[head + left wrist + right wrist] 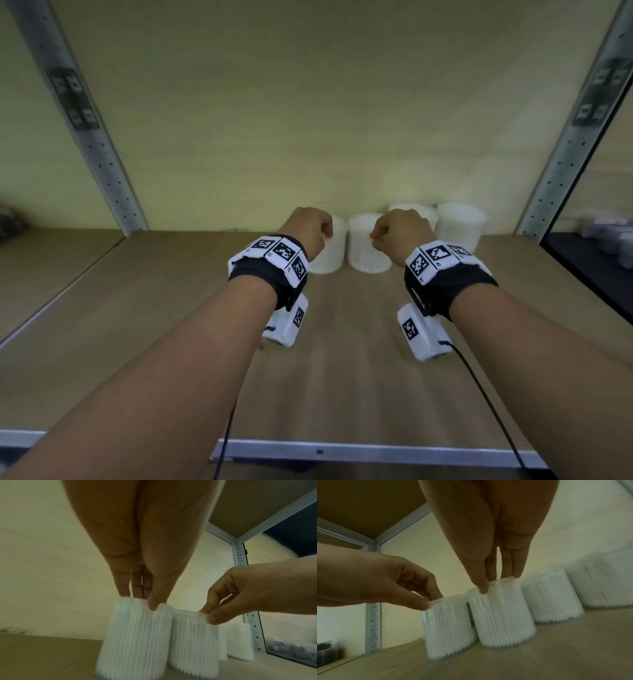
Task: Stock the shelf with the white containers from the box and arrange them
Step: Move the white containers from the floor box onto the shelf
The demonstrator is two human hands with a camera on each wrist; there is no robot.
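Note:
Four white ribbed containers stand in a row at the back of the wooden shelf (342, 377). My left hand (322, 229) pinches the top rim of the leftmost container (330, 255) between thumb and fingers; in the left wrist view, the left hand (139, 599) is on that container (133, 635). My right hand (376, 236) pinches the top of the second container (368, 250), and the right wrist view shows the right hand (500, 582) on this container (503, 615). Both containers stand upright, almost touching. Two more containers (416, 212) (460, 226) stand to the right.
Perforated metal uprights (85, 137) (582, 137) frame the bay, and a shelf board (359, 500) hangs overhead. Blurred items (609, 236) lie on a dark shelf to the right; something dark (10, 219) sits far left. A metal lip (376, 452) edges the shelf front.

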